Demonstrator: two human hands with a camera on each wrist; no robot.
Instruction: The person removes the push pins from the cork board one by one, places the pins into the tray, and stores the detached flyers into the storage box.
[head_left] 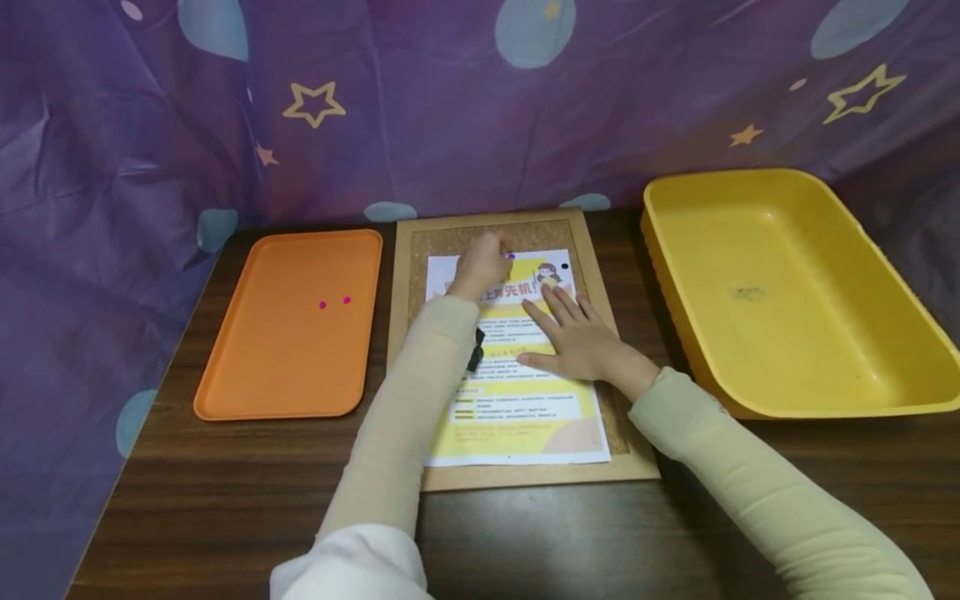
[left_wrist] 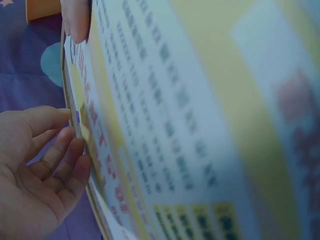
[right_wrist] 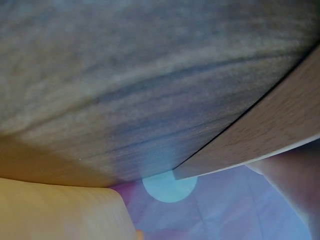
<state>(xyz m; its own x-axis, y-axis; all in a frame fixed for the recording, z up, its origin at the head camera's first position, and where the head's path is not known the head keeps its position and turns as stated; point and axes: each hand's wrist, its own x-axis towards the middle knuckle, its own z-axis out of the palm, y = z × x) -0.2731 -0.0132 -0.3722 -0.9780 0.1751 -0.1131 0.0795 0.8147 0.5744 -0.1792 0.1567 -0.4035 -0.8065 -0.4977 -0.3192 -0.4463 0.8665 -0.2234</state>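
A printed yellow-and-white sheet [head_left: 525, 433] lies on a wood-framed cork board [head_left: 540, 477]. My left hand [head_left: 482, 265] is at the sheet's top edge, thumb and finger pinching a small purple pushpin [head_left: 512, 256] there. In the left wrist view, the pin [left_wrist: 77, 118] shows at the fingertips, and the other fingers are loosely bent. Spread over the sheet's right side, my right hand [head_left: 581, 337] rests with its fingers extended. A black pushpin [head_left: 565, 267] is at the sheet's upper right corner. The left forearm and hand hide the sheet's upper left part.
To the left, an orange tray [head_left: 285, 358] bears two magenta pushpins [head_left: 334, 302]. A deep yellow bin [head_left: 795, 292] stands at the right, close to the right forearm. Behind the dark wooden table [head_left: 225, 483] hangs a purple star-patterned cloth [head_left: 420, 108].
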